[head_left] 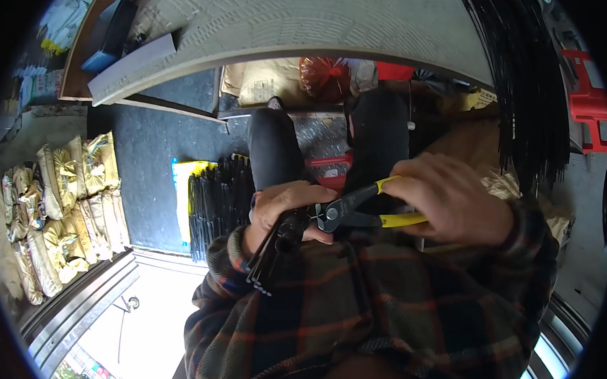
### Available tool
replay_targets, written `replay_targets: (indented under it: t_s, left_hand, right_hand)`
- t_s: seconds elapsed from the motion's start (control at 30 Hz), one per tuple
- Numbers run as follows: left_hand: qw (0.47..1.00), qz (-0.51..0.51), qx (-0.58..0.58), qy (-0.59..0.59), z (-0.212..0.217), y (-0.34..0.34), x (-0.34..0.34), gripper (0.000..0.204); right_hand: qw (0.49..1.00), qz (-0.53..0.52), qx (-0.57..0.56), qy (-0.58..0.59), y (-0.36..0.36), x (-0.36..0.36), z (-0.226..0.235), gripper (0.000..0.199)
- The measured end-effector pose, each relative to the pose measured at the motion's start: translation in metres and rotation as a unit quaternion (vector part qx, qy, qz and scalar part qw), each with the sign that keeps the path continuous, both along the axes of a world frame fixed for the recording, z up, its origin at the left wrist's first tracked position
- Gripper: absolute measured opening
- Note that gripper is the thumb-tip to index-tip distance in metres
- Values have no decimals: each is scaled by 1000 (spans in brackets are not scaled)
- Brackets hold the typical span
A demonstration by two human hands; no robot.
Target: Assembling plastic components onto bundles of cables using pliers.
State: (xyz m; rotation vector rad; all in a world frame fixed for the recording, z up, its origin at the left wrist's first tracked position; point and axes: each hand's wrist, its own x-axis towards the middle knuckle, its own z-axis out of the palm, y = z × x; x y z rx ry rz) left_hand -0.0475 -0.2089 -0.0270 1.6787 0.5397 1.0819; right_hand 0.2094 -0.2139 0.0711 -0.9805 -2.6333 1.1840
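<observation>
My left hand (281,203) is closed around a bundle of thin dark rods (266,256) with pale tips, like a folded umbrella frame. A black cylindrical end (286,237) shows among the rods, close to my body. In my right hand (453,203) is a pair of pliers (348,206) with dark jaws and yellow handles, which stand apart. The jaws point left and meet the bundle beside my left fingers, at a small shiny metal bit. Whether they bite on it I cannot tell. My right hand is slightly blurred.
Ahead stands a worktable (309,29), a heap of long black rods (531,90) hanging over its right end. More black rods (220,193) stand on the floor left of my legs. Wrapped packages (69,208) lie far left. Red plastic stools (590,102) are at far right.
</observation>
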Motion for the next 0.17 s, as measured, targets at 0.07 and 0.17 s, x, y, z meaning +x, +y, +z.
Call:
replay_targets:
  t_s: [0.07, 0.17]
  left_hand:
    - [1000, -20, -6, 8, 3, 3, 0, 61]
    - [992, -118, -15, -45, -2, 8, 2, 72]
  right_hand:
    - [975, -41, 214, -33, -6, -2, -6, 38]
    - [909, 38, -407, -80, 23, 11, -3, 35]
